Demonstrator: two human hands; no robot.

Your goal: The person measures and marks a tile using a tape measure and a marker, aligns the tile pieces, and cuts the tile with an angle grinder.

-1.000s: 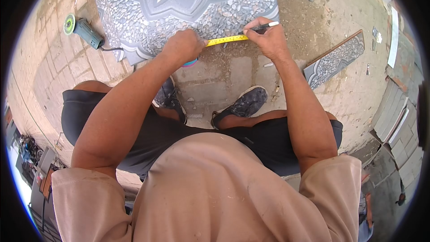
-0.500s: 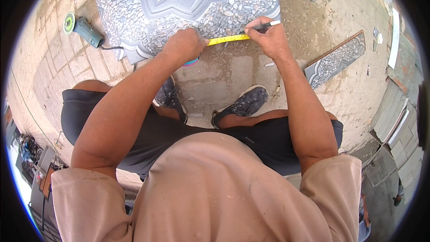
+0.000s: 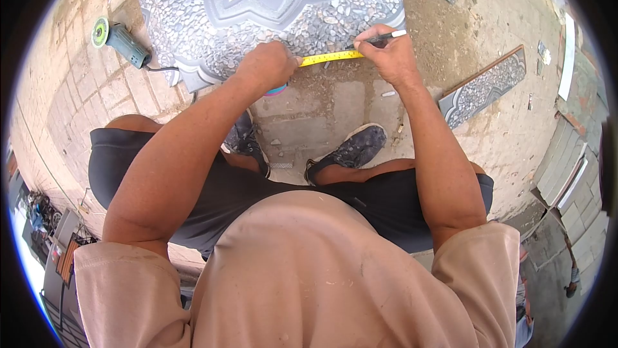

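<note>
On the paved ground (image 3: 347,104), at twelve o'clock, lies a big tile (image 3: 270,0); measuring and marking its near edge looks to be the step in hand, and the next move seems to call for a steady tape and a precise pen stroke. The tile is grey, with a petalled relief set among printed pebbles and a scalloped border at the near corner towards eleven o'clock. At two o'clock rests a narrower tile strip (image 3: 484,88), pebbled too; at ten, an angle grinder (image 3: 122,44). The left hand (image 3: 267,65) has its fingers clenched at one end of the tape measure (image 3: 331,57), whose yellow blade runs towards three o'clock along the tile's edge. The right hand's (image 3: 389,57) fingers pinch a pen (image 3: 384,37); whether its tip touches the tile, I cannot tell.
</note>
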